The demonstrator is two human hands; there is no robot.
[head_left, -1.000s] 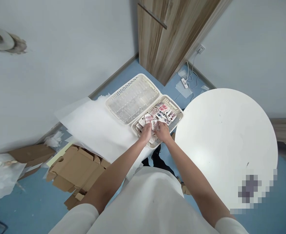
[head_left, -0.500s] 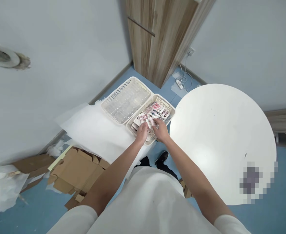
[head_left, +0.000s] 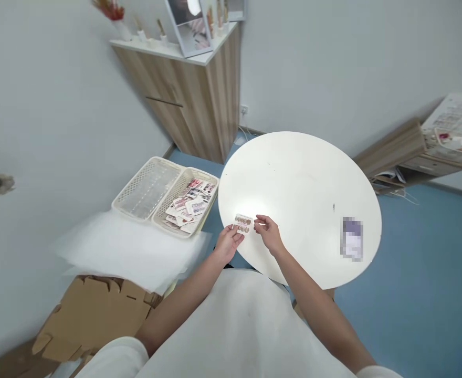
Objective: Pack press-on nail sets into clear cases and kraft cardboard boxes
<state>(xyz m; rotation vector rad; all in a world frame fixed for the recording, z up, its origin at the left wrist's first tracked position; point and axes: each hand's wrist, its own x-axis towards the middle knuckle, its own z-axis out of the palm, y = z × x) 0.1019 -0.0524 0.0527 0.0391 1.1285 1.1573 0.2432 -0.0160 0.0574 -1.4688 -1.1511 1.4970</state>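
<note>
My left hand [head_left: 228, 243] pinches the lower left edge of a small card [head_left: 243, 223] with two rows of brownish oval pieces, above the near left edge of the round white table [head_left: 294, 184]. Just right of the card is my right hand [head_left: 268, 234], its fingers apart and slightly curled, holding nothing that I can see. To the left, a white basket [head_left: 158, 214] holds a loose heap of printed cards [head_left: 195, 206]. Beside it, a second white basket [head_left: 118, 202] holds clear plastic pieces.
White sheeting [head_left: 132, 249] lies below the baskets, with flattened cardboard [head_left: 101, 315] in front of it. A blurred-out item [head_left: 351, 239] rests on the table's right side. A wooden cabinet [head_left: 187, 100] stands behind; shelves [head_left: 404, 149] are at the right.
Both hands have left the basket of cards and are now over the round table, the left with a card in it. The view has turned right, and the right hand's fingers have opened.
</note>
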